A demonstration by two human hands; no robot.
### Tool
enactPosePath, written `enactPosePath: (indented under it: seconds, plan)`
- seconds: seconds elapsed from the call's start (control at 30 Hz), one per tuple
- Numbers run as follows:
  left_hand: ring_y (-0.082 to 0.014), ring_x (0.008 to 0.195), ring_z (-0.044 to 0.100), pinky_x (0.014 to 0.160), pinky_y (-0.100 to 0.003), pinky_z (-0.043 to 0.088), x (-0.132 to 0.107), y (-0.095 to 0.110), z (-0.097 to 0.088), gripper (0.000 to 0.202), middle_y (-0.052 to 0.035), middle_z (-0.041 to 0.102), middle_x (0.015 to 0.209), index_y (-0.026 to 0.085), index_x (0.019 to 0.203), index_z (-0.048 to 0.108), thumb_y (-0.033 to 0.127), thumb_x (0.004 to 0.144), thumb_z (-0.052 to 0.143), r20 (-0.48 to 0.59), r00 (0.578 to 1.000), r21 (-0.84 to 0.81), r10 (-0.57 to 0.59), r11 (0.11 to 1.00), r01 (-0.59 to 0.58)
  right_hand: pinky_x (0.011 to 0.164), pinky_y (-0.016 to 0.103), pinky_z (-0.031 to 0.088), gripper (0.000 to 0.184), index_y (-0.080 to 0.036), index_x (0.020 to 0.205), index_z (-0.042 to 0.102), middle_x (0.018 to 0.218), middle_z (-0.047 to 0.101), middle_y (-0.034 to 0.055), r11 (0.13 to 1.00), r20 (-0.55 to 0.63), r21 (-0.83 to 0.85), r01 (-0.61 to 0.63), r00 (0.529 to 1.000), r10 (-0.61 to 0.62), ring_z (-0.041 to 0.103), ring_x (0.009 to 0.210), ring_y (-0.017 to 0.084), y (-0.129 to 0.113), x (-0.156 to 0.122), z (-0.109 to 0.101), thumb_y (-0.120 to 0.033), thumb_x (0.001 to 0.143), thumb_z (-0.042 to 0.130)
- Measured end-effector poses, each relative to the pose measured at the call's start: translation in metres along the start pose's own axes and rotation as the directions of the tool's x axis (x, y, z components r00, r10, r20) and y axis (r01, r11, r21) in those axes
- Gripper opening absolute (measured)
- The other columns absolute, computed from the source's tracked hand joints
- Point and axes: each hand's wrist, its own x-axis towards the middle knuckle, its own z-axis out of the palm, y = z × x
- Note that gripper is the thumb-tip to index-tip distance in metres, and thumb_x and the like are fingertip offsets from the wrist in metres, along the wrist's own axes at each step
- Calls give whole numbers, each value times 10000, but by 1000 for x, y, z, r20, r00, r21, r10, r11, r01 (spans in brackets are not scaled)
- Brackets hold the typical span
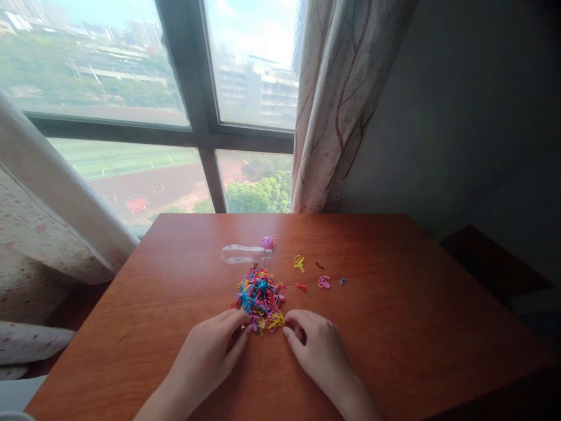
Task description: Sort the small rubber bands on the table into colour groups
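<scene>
Pink, yellow and blue bands [261, 294], heaped, could scatter if my curled left fingers [239, 316] or right fingers [297, 316] tug roughly; whether either pinches any, I can't tell.

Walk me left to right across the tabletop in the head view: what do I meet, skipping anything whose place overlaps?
Left hand → multicoloured pile → yellow loops → pink loops → blue piece.

A window [199, 117] stands at eleven o'clock, branch-patterned curtain [339, 99] at one, shadowed wall [456, 93] at two, spotted curtain [65, 202] at nine.
</scene>
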Motion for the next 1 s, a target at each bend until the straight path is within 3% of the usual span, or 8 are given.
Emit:
enactPosePath:
  seconds: [0.17, 0.47, 0.77, 1.0]
  plan:
    - [-160, 775, 670, 706, -227, 474, -6, -4, 6, 195, -2, 713, 873, 247, 925, 641, 219, 943, 449, 11, 1000, -77, 1, 997, 0, 597, 240, 335, 133, -254, 873, 682, 690, 649, -33, 1000, -2, 13, 21, 1000, -21, 588, 641, 149, -6, 4, 5, -154, 816, 613]
    - [-179, 794, 676, 685, -241, 478, -6, 11, 16, 191, -9, 709, 895, 258, 934, 627, 194, 937, 447, 49, 997, 30, 61, 998, -63, 621, 243, 349, 123, -240, 839, 685, 719, 677, -21, 995, -24, 36, 96, 995, -95, 600, 663, 150, -13, 6, 19, -148, 829, 604]
    - [-187, 756, 673, 672, -254, 481, -7, 10, 21, 163, -10, 699, 844, 241, 881, 624, 250, 942, 473, 58, 998, 89, 38, 995, -43, 594, 219, 372, 67, -213, 799, 685, 713, 669, -17, 964, -22, 251, 92, 996, -89, 580, 630, 128, -5, 4, 19, -172, 838, 648]
    - [-195, 789, 693, 695, -259, 504, -5, 11, 19, 205, -21, 718, 881, 245, 904, 652, 272, 955, 454, 58, 998, 92, 31, 995, -36, 584, 206, 405, 103, -202, 839, 718, 751, 691, -5, 903, -24, 429, 24, 1000, -15, 578, 623, 125, -6, 5, 12, -171, 851, 621]
